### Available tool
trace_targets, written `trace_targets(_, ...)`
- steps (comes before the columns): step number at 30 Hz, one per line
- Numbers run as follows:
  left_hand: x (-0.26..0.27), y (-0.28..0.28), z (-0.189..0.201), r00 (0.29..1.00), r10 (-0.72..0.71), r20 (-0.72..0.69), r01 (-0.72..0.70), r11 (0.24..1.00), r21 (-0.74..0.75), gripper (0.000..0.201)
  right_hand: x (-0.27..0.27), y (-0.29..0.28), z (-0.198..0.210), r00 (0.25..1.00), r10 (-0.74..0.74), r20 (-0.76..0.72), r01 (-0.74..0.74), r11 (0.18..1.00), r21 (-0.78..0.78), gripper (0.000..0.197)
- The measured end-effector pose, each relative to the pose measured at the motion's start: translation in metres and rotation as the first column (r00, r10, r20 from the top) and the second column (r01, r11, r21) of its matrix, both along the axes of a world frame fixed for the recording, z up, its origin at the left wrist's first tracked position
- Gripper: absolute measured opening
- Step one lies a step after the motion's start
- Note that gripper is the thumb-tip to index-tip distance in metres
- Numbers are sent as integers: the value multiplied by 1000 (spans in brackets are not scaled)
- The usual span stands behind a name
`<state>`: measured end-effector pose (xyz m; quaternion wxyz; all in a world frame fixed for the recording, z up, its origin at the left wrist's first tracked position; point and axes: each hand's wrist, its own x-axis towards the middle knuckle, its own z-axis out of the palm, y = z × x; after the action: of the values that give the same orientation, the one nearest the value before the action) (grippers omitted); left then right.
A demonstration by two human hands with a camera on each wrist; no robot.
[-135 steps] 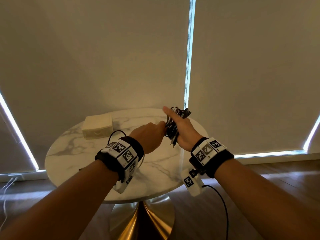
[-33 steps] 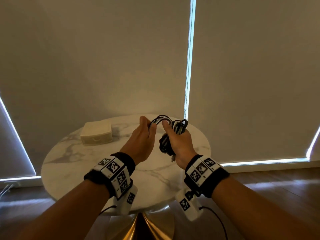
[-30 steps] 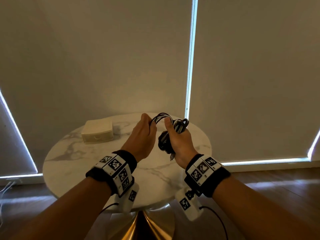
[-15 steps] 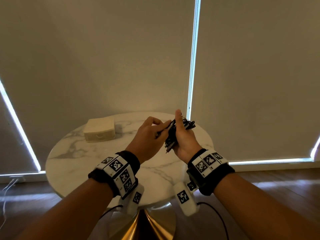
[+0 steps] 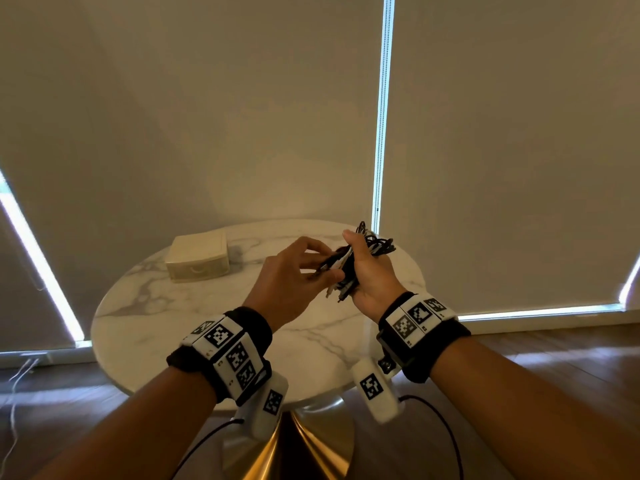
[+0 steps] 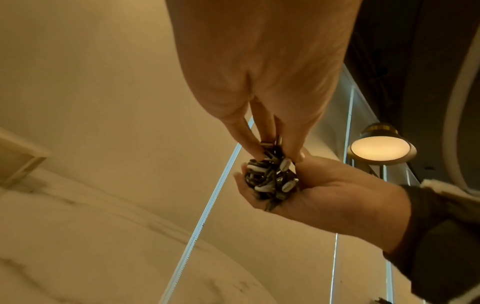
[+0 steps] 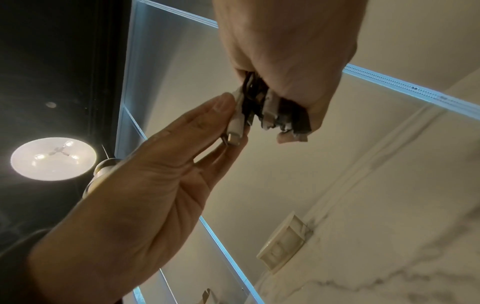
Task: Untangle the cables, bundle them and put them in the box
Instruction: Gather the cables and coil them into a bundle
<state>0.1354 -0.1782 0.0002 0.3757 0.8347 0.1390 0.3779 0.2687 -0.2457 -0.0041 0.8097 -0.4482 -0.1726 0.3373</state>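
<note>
A bundle of black and white cables (image 5: pixel 375 244) is held upright above the marble table's far right part. My right hand (image 5: pixel 363 271) grips the bundle (image 7: pixel 275 107) round its middle, so loops stick out above the fist and plugs hang below. My left hand (image 5: pixel 320 268) is right beside it, thumb and fingers pinching a white plug end (image 7: pixel 235 128) at the bundle's lower side. Seen from the left wrist, the coiled cables (image 6: pixel 270 181) lie in the right palm with my left fingertips (image 6: pixel 255 152) on them. The cream box (image 5: pixel 197 258) stands shut at the table's back left.
The round marble table (image 5: pixel 166 306) stands on a gold pedestal (image 5: pixel 294 445). Closed roller blinds hang behind it, with bright gaps. White leads (image 5: pixel 17 393) lie on the wooden floor at far left. A ceiling lamp (image 6: pixel 380 148) glows overhead.
The cable loop my left hand held up a second ago has been folded against the bundle. My left hand has dropped to the plug ends, while the right hand keeps its grip.
</note>
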Motion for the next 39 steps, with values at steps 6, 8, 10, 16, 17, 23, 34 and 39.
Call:
trace_targets(6, 5, -2, -3, 996, 33, 88, -45, 989, 139, 30, 0, 2, 3, 998, -29, -48, 30, 999, 21, 27)
trace_targets(8, 8, -1, -6, 989, 51, 138, -74, 983, 168, 29, 0, 2, 2, 1000, -6, -24, 7, 1000, 7, 32)
trace_targets(10, 11, 0, -10, 983, 44, 179, -84, 971, 222, 28, 0, 1, -1, 1000, 17, 24, -17, 1000, -3, 30)
trace_targets(16, 4, -2, -10, 990, -7, 143, -20, 982, 190, 27, 2, -3, -8, 987, 9, 163, -6, 1000, -15, 15)
trace_targets(17, 0, -3, -9, 993, -29, 112, 7, 982, 191, 27, 4, -5, -7, 983, 6, 184, -1, 1000, -24, 12)
trace_targets(23, -26, 9, 2, 993, 8, -116, 27, 954, 298, 34, 22, -24, 2, 918, 182, 352, -110, 971, -214, 8)
trace_targets(34, -4, 19, 21, 815, 274, -510, 254, 622, 740, 118, 8, -41, 31, 309, 811, 497, -161, 559, -813, 33)
trace_targets(39, -3, 14, 28, 814, 296, -499, 258, 586, 768, 63, 5, -40, 38, 240, 870, 431, -135, 470, -872, 41)
